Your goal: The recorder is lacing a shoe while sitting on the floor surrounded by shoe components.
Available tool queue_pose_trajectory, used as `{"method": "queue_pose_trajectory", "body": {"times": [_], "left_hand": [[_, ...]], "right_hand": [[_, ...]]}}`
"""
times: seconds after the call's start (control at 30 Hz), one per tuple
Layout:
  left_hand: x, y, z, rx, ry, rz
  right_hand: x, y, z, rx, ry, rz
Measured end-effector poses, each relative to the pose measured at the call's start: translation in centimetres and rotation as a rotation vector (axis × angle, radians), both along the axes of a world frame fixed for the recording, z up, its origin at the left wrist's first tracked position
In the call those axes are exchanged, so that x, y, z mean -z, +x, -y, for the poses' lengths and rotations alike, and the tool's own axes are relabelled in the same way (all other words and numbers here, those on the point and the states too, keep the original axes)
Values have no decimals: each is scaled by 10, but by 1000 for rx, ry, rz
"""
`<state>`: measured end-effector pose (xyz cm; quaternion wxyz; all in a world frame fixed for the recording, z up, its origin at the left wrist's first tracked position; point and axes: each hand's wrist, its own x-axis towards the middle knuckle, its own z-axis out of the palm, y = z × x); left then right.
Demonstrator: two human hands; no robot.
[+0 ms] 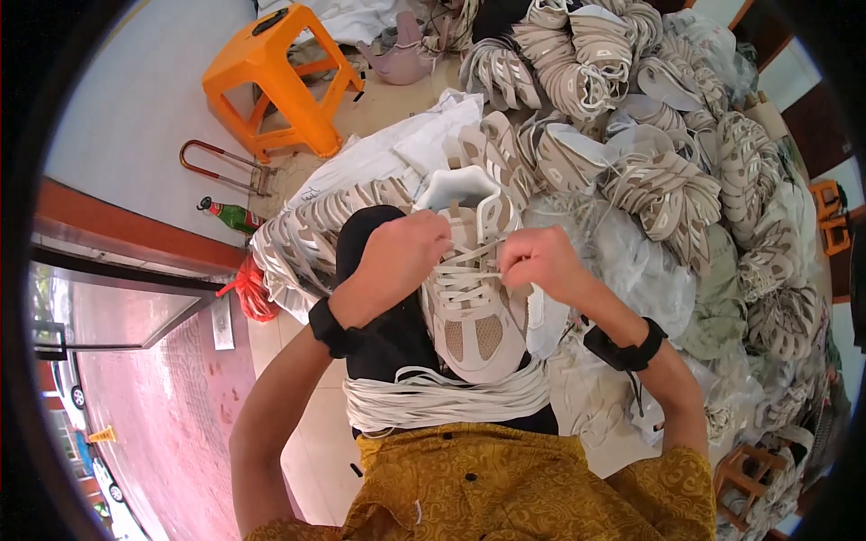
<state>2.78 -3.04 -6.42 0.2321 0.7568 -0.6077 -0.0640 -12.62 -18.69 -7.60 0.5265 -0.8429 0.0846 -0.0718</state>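
Note:
A beige and white shoe upper (484,347) rests on my lap, its toe toward me and its collar away from me. White shoelace (466,295) runs crosswise through its lower eyelets. My left hand (404,257) is closed at the upper's left eyelet edge, pinching the lace; its fingertips are partly hidden. At the opposite edge my right hand (544,261) is also closed on the lace, a strand of which stretches between both hands across the tongue. Across my thighs lies a thick bundle of loose white laces (433,406).
Stacks of similar shoe uppers (663,189) fill the floor ahead and to the right, among clear plastic bags (636,261). An orange stool (280,81) stands far left, near a green bottle (233,215) and a red plastic bag (254,290). A doorway opens at left.

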Motion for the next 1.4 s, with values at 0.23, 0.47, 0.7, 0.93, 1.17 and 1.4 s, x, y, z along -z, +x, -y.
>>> {"method": "queue_pose_trajectory", "body": {"times": [0.23,0.47,0.7,0.93,1.17,1.4], "left_hand": [[-4,45,-31,-40,-17,101],[3,111,-112,-474,155,20],[-13,99,-80,-395,25,198],[-16,112,-97,-366,29,577],[-25,80,-77,-415,118,751],[-44,82,-35,-324,-367,-1212]], "right_hand": [[-19,27,20,-220,306,-219],[8,38,36,-198,-438,-118],[-10,9,4,-105,-256,128],[1,24,4,-27,-369,42],[11,24,0,-160,-996,239],[-2,37,-6,-60,-1210,479]]}}
